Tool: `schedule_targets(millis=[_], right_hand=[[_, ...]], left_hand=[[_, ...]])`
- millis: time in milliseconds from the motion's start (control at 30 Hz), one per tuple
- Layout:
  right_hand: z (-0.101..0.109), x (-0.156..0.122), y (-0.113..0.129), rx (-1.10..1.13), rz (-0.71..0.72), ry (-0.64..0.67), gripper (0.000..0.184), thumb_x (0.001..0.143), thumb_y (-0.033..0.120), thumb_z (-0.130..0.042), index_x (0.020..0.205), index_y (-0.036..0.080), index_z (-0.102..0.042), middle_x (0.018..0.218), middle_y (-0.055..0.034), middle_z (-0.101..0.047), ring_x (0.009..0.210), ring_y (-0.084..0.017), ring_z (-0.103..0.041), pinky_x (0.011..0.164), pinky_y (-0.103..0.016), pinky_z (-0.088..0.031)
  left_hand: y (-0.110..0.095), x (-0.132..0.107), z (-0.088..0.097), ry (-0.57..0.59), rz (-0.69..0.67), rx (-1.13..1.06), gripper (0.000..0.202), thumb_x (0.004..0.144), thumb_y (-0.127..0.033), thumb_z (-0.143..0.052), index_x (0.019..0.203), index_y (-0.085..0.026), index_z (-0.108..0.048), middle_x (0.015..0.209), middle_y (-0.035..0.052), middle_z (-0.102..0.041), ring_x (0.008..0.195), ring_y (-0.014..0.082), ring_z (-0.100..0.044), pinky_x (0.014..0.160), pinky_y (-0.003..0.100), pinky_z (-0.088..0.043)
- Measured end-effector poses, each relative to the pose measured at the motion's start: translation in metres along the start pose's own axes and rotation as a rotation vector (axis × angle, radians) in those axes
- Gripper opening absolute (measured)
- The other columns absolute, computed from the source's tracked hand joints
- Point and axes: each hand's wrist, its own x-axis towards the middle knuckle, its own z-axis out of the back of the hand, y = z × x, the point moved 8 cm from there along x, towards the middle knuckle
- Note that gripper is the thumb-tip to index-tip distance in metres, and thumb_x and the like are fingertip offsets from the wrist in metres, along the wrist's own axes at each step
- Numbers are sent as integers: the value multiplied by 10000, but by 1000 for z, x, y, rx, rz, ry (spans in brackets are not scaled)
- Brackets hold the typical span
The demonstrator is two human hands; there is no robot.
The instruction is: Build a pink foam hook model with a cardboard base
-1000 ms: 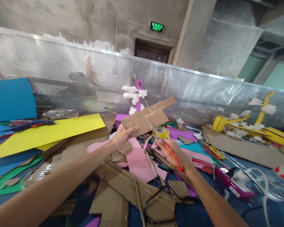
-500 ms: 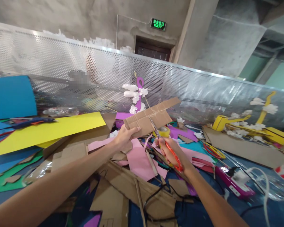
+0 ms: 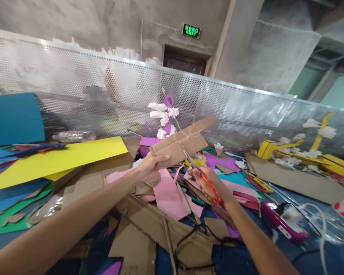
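Observation:
My left hand (image 3: 151, 166) grips the near left end of a brown cardboard piece (image 3: 181, 141) and holds it up above the table. My right hand (image 3: 208, 184) is closed around the red handles of a pair of scissors (image 3: 202, 176). The scissor blades reach up into the cardboard's lower edge near its middle. A roll of yellow tape (image 3: 196, 159) lies just behind the scissors. Pink paper (image 3: 169, 193) lies under both hands.
A yellow sheet (image 3: 60, 157) and a blue sheet (image 3: 13, 118) lie at the left. Cardboard scraps (image 3: 157, 225) cover the near table. A perforated metal screen (image 3: 235, 110) runs along the back. Yellow and white craft pieces (image 3: 309, 147) and a large cardboard sheet (image 3: 295, 177) sit at the right.
The cardboard has tilted slightly and shifted a little right. The scissors have moved a bit further into it. Both hands keep their grips.

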Motion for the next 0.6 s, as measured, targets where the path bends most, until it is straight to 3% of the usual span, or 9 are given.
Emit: schedule_targets(millis=[100, 233, 333, 467, 600], right_hand=[[10, -1, -2, -10, -12, 74, 614, 930, 782, -442, 907, 196, -625, 569, 41, -468, 382, -117, -427, 366, -239, -363], [13, -2, 13, -32, 170, 176, 562, 931, 720, -520, 807, 193, -670, 637, -7, -553, 524, -146, -478, 512, -274, -416], [5, -2, 20, -39, 275, 236, 541, 937, 697, -527, 758, 207, -669, 729, -29, -595, 615, -167, -503, 596, -294, -436], [-6, -2, 19, -120, 307, 273, 546, 995, 661, -443, 769, 204, -640, 738, -22, -559, 646, -173, -494, 624, -293, -417], [-6, -6, 28, -140, 372, 260, 496, 994, 636, -483, 802, 199, -620, 789, -24, -571, 718, -182, -517, 679, -299, -430]], left_hand=[[-14, 4, 8, 111, 45, 81, 512, 669, -294, -917, 1135, -189, -733, 1123, 101, -772, 885, 198, -747, 758, 266, -607], [-31, 4, 10, 253, 73, 386, 416, 809, -491, -801, 1104, -200, -759, 1111, 120, -762, 885, 216, -729, 712, 277, -574], [-35, 4, 6, 255, 3, 573, 394, 835, -556, -751, 990, -194, -743, 950, 80, -755, 812, 203, -704, 662, 263, -542], [-36, 4, -1, 284, -52, 682, 431, 824, -606, -726, 889, -181, -700, 806, 36, -701, 702, 183, -646, 596, 249, -489], [-47, 6, -3, 255, -105, 843, 415, 815, -590, -723, 749, -190, -632, 630, -20, -554, 546, 127, -483, 511, 228, -353]])
